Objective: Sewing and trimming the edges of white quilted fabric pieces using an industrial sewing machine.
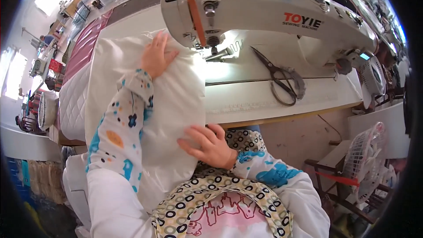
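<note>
A large piece of shiny cream fabric (176, 97) lies over the left of the sewing table and hangs toward my lap. Its right edge runs down from below the needle area of a white sewing machine (264, 6). My left hand (158, 55) rests flat on the far part of the cloth, fingers stretched toward the machine head. Closer to my body, my right hand (209, 145) lies on the fabric's right edge with fingers spread, slightly blurred. Neither hand grips anything. A lamp lights the presser foot (214, 50) brightly, washing out detail there.
Dark-handled scissors (280, 77), one loop wrapped in grey cloth, lie right of the needle. A ruler strip (269, 105) runs along the table's front. Quilted white material (72, 105) and maroon fabric (86, 39) sit at left. A pink-white fan (365, 163) stands at lower right.
</note>
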Motion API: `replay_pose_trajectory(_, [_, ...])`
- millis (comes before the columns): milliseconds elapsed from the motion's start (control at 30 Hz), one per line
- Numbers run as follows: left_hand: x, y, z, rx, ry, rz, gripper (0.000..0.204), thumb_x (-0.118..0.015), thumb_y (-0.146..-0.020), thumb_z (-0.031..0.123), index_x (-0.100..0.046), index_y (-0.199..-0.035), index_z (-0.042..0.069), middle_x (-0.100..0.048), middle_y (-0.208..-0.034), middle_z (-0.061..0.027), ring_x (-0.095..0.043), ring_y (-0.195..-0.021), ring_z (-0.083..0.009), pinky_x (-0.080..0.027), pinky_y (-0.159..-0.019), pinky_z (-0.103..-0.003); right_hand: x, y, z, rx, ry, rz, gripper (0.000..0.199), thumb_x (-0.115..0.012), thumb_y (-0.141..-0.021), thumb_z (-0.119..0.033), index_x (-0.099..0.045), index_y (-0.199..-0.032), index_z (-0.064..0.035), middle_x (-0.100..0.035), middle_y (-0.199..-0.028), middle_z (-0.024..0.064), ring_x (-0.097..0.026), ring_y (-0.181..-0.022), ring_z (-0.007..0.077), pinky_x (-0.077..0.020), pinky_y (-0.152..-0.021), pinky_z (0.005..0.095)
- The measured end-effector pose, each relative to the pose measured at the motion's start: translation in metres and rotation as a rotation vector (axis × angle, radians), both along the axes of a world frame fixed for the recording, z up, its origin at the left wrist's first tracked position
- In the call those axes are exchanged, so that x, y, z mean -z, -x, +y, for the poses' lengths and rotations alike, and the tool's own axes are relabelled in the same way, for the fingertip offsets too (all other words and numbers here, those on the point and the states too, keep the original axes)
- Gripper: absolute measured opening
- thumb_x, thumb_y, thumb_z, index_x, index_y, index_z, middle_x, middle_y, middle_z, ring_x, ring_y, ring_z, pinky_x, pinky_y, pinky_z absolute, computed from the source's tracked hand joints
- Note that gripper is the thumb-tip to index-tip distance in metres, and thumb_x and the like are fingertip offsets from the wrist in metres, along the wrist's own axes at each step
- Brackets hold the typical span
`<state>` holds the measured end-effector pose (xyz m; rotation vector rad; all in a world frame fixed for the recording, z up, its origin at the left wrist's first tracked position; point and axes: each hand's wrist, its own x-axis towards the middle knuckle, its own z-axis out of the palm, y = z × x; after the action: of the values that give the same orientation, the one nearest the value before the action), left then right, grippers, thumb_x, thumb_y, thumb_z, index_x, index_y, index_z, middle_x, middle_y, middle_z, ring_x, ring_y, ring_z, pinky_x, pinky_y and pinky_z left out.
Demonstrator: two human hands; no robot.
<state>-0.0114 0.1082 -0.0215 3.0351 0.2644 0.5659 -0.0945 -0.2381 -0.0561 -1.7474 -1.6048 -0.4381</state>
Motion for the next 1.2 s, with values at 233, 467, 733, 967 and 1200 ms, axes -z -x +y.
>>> replay_pose_trajectory(233, [-0.026, -0.028, 0.061, 0.069, 0.229, 0.254, 0.081, -0.075, -0.083, 0.052, -0.049, -0.138, -0.002, -0.056, -0.135, -0.0223, -0.060, -0.116, -0.0282, -0.047, -0.101, -0.036, -0.044, -0.019, -0.015, -0.161, 0.031, 0.204, 0.031, -0.065, -0.080, -0.009, -0.071, -0.111, -0.0063, -0.069, -0.117, 0.0085, -0.067, -0.110, 0.0246, -0.0532, -0.097, 0.0395])
replay_pose_trajectory(467, [-0.030, -0.035, 0.057, 0.043, 0.676, 0.288, 0.045, -0.079, -0.081, 0.035, -0.068, -0.096, -0.005, -0.068, -0.082, -0.0109, -0.065, -0.073, -0.0228, -0.051, -0.068, -0.035, -0.047, -0.037, -0.011, -0.174, 0.077, 0.232, 0.030, -0.066, -0.078, -0.008, -0.069, -0.107, -0.0026, -0.070, -0.112, 0.0097, -0.068, -0.106, 0.0254, -0.0559, -0.093, 0.0378])
replay_pose_trajectory(733, [-0.009, -0.064, 0.077, 0.181, 0.474, -0.129, 0.040, -0.079, -0.080, 0.031, -0.065, -0.088, -0.007, -0.065, -0.081, -0.0182, -0.062, -0.075, -0.0280, -0.048, -0.071, -0.039, -0.054, -0.061, 0.008, -0.146, 0.101, 0.289, 0.029, -0.067, -0.077, -0.004, -0.071, -0.105, -0.0033, -0.072, -0.109, 0.0105, -0.070, -0.102, 0.0261, -0.0573, -0.091, 0.0380])
replay_pose_trajectory(967, [-0.010, -0.098, 0.102, 0.100, 0.368, -0.054, 0.033, -0.075, -0.080, 0.025, -0.068, -0.094, -0.004, -0.065, -0.080, -0.0203, -0.064, -0.076, -0.0342, -0.050, -0.073, -0.040, -0.052, -0.087, 0.026, -0.132, 0.119, 0.298, 0.030, -0.064, -0.077, -0.003, -0.070, -0.107, -0.0042, -0.071, -0.110, 0.0097, -0.068, -0.105, 0.0267, -0.0565, -0.093, 0.0383])
replay_pose_trajectory(1200, [-0.015, -0.067, 0.107, 0.263, 0.397, -0.214, 0.031, -0.072, -0.083, 0.020, -0.069, -0.106, -0.001, -0.070, -0.086, -0.0192, -0.068, -0.083, -0.0363, -0.053, -0.077, -0.040, -0.050, -0.115, 0.050, -0.118, 0.130, 0.330, 0.028, -0.064, -0.081, -0.004, -0.070, -0.108, -0.0055, -0.071, -0.112, 0.0073, -0.068, -0.107, 0.0251, -0.0557, -0.095, 0.0375])
